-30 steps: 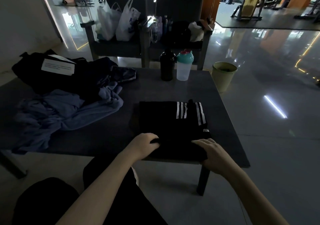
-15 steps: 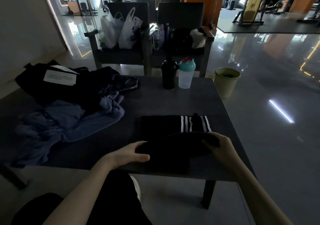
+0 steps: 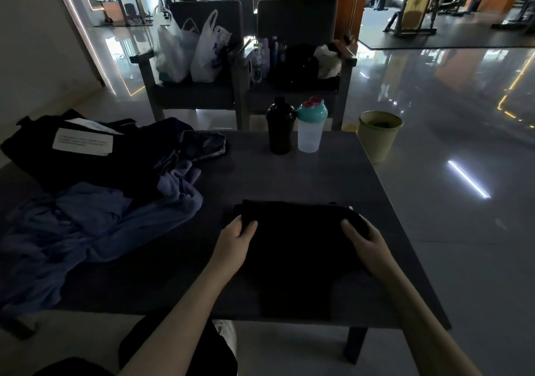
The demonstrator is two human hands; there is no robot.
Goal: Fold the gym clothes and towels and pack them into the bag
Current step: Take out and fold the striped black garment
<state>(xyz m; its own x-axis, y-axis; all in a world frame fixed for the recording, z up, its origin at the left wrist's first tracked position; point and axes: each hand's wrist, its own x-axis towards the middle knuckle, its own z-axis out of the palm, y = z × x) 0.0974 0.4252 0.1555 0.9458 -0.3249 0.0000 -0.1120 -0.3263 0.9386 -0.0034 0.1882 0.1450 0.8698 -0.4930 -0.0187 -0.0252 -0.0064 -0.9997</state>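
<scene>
At the table's [image 3: 260,178] far-left corner lies a dark bag [image 3: 31,155], with a blue towel [image 3: 86,225] along the left edge. Near the front edge, the left hand [image 3: 233,245] grips the folded black garment [image 3: 295,245] at one side and the right hand [image 3: 369,245] at the other, fingers curled round the cloth.

Dark grey bench [image 3: 289,173], low. At its far edge a black shaker bottle [image 3: 280,128] and a clear shaker with teal lid [image 3: 311,128] stand upright, just beside each other. A pale green bin [image 3: 377,135] sits on the glossy floor [image 3: 434,86] off the far right corner. Beyond are two dark armchairs: the left chair [image 3: 202,13] holds white plastic bags [image 3: 197,54], and small bottles [image 3: 267,51] cluster between it and the right chair [image 3: 298,19]. Gym frames [image 3: 411,13] stand at the back right.
</scene>
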